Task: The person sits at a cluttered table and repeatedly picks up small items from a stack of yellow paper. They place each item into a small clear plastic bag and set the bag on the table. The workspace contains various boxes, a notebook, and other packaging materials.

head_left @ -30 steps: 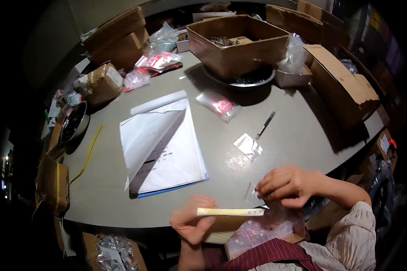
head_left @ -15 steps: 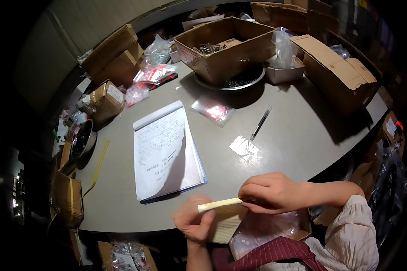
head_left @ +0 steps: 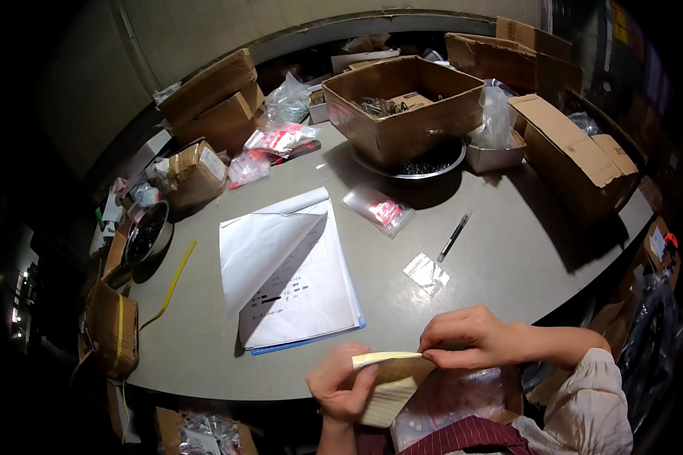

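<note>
I hold a small pale-yellow lined pad (head_left: 388,400) above the table's near edge. Its top edge is bright and its striped face hangs downward. My left hand (head_left: 343,387) grips the left end, thumb in front. The fingertips of my right hand (head_left: 467,337) pinch its upper right corner. Beyond my hands lies a blue-backed clipboard (head_left: 360,326) with handwritten sheets, its top sheet (head_left: 262,246) curled up and over to the left. Below the pad, by my lap, is a box with a clear plastic bag (head_left: 459,394) in it.
A black pen (head_left: 454,236) and a small clear bag (head_left: 426,274) lie right of the papers. Farther back, a cardboard box (head_left: 402,133) rests on a metal bowl (head_left: 451,165). Another bowl (head_left: 148,231) and a yellow strap (head_left: 176,282) are at left. An open carton (head_left: 569,178) stands at right.
The clipboard's top sheet has lifted and curled over to the left, baring the sheet beneath. The pad has tilted so more of its lined face shows. The whole view has shifted slightly.
</note>
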`<state>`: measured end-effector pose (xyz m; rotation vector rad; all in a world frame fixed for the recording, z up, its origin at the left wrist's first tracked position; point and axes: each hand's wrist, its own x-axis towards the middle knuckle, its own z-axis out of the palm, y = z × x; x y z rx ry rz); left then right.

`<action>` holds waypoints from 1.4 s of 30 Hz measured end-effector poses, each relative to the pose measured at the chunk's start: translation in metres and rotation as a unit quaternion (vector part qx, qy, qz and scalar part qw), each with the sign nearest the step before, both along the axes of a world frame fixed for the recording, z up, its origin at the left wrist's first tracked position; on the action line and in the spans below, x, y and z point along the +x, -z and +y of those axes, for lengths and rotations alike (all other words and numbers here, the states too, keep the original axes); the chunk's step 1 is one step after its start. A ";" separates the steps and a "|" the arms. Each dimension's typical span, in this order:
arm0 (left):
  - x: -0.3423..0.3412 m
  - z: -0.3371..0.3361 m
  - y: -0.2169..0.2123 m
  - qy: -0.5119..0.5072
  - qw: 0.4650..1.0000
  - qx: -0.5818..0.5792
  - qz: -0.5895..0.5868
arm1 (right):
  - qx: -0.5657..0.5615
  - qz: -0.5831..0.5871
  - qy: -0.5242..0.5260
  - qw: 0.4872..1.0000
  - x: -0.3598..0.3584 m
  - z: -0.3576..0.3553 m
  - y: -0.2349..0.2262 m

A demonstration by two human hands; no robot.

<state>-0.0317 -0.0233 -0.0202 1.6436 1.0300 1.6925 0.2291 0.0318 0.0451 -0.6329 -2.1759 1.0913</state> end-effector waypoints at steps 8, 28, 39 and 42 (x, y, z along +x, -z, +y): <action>-0.001 0.000 -0.002 -0.006 1.000 0.014 -0.005 | -0.110 -0.009 -0.034 0.993 -0.003 0.007 -0.007; 0.000 0.000 -0.006 -0.036 0.999 0.010 0.020 | -0.133 0.048 0.075 0.987 -0.093 0.212 0.005; 0.001 -0.005 -0.009 -0.057 0.997 0.011 0.047 | 0.156 -0.236 0.246 0.927 -0.151 0.345 0.058; 0.002 -0.007 -0.005 -0.065 0.996 -0.004 0.063 | 0.113 -0.241 0.209 0.941 -0.114 0.309 0.045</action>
